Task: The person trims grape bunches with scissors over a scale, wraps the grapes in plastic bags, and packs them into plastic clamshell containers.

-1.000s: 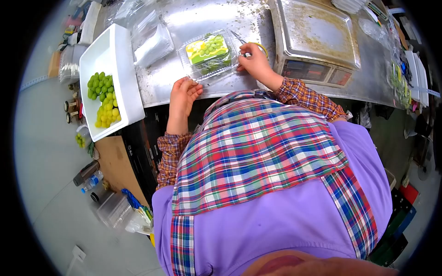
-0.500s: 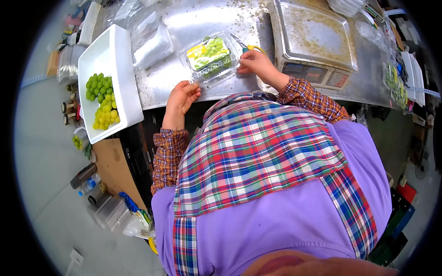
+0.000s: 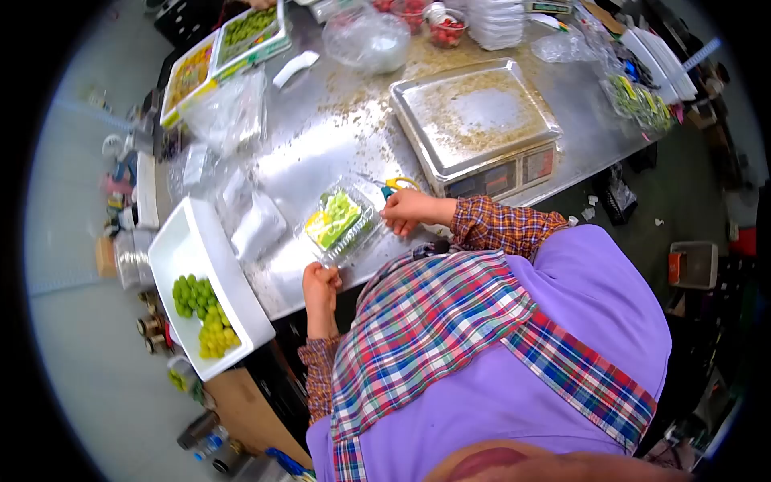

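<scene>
A clear plastic clamshell box point(image 3: 360, 239) with a green-and-yellow label and green grapes inside lies on the metal table in front of me. My left hand point(image 3: 323, 283) is closed at its near left corner, fingers curled and thumb against them. At the right edge of the box, my right hand point(image 3: 408, 212) is pinched, with fingertips on the rim. Scissors with yellow and teal handles point(image 3: 400, 184) lie just beyond my right hand. To the left, a white foam box point(image 3: 255, 320) holds bunches of green and yellowish grapes point(image 3: 201, 305).
A weighing scale point(image 3: 474, 120) with a stained metal pan stands at the right. Plastic bags point(image 3: 261, 225) lie left of the clamshell. Farther back are fruit trays point(image 3: 210, 64), bowls of red fruit point(image 3: 446, 32) and stacked clear containers point(image 3: 496, 24). Part of another person's hand shows at the top.
My view has tilted up and turned, so more of the far table shows. The clamshell now appears rotated and lower in view, with both hands still at its edges.
</scene>
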`<state>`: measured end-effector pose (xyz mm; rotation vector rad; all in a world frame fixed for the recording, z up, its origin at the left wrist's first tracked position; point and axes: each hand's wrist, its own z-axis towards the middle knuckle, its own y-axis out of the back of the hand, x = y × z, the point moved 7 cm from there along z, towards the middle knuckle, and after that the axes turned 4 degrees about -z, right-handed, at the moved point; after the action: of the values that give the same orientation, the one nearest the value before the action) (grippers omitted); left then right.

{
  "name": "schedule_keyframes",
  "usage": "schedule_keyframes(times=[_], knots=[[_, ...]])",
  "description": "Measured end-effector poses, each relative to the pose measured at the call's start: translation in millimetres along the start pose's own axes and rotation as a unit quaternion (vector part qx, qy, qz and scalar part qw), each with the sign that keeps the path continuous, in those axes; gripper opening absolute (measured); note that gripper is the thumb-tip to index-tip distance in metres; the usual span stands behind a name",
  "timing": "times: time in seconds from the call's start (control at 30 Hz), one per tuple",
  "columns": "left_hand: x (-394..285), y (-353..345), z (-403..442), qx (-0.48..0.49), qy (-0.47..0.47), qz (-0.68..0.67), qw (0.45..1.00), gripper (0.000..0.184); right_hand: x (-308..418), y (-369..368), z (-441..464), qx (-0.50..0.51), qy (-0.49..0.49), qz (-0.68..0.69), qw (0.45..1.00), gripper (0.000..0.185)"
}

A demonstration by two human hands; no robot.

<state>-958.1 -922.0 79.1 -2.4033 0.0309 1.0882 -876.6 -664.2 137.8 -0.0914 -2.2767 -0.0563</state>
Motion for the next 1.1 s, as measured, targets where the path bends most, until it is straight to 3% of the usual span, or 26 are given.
schedule_keyframes(times=[0.07, 0.17, 0.33, 0.43, 0.53, 0.63, 0.8, 0.9, 1.1], knots=[[-4, -2, -4, 0.011, -0.005, -0.005, 1.0, 0.023, -3, -1, 3, 0.007, -0.001, 0.002, 1.0, 0.034], [1, 2, 3, 0.052, -0.025, 0.016, 0.998, 0.025, -10, -3, 14, -0.035, 0.019, -0.031, 0.999, 0.019], [-11, -6, -10, 0.04, -0.026, 0.063, 0.997, 0.03, -3, -9, -6, -0.067, 0.113, -0.119, 0.984, 0.02], [-12, 3, -14, 0.024, 0.0, 0.137, 0.99, 0.024, -9, -17, -10, -0.059, 0.142, -0.15, 0.977, 0.02], [-5, 6, -14, 0.055, 0.009, 0.096, 0.994, 0.016, -10, -12, -12, -0.089, 0.143, -0.103, 0.98, 0.021], [-23, -10, -38, 0.048, 0.034, 0.237, 0.97, 0.017, -14, -8, -2, -0.051, 0.151, -0.101, 0.982, 0.022], [-36, -19, -44, 0.049, 0.069, 0.313, 0.946, 0.031, -6, -7, -18, -0.009, 0.095, -0.074, 0.993, 0.032], [-35, -24, -44, 0.079, 0.084, 0.274, 0.955, 0.022, -15, -9, -12, 0.016, 0.072, -0.042, 0.996, 0.032], [-30, -16, -32, 0.054, 0.045, 0.241, 0.968, 0.024, -24, -11, -2, -0.015, 0.032, 0.016, 0.999, 0.026]])
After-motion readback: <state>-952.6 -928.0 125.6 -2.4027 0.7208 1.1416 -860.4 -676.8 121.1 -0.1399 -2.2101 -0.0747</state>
